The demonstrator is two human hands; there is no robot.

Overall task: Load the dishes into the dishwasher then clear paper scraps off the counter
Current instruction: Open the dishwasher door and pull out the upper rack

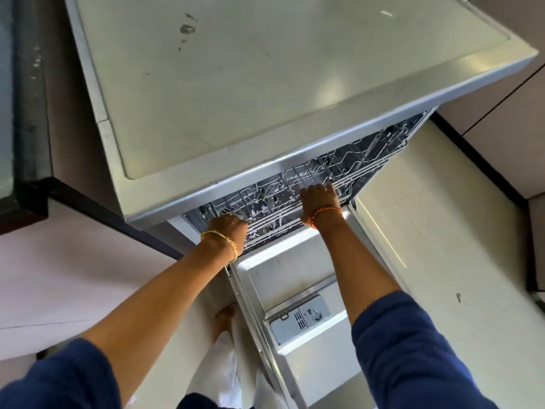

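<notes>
The dishwasher [206,199] stands open below me, its door [298,278] folded down flat toward my legs. A wire rack [348,172] sits at the front of the opening, mostly under the machine's top. My left hand [228,227] grips the rack's front rail on the left side. My right hand [320,199] grips the same rail further right. Both hands wear a bracelet at the wrist. What the rack holds is blurred; no dishes show clearly.
The dishwasher's flat grey top [250,78] has small dark marks. A detergent dispenser [300,318] is set in the door. A dark counter edge [32,160] runs at the left. My bare foot [224,317] stands on the pale floor beside the door.
</notes>
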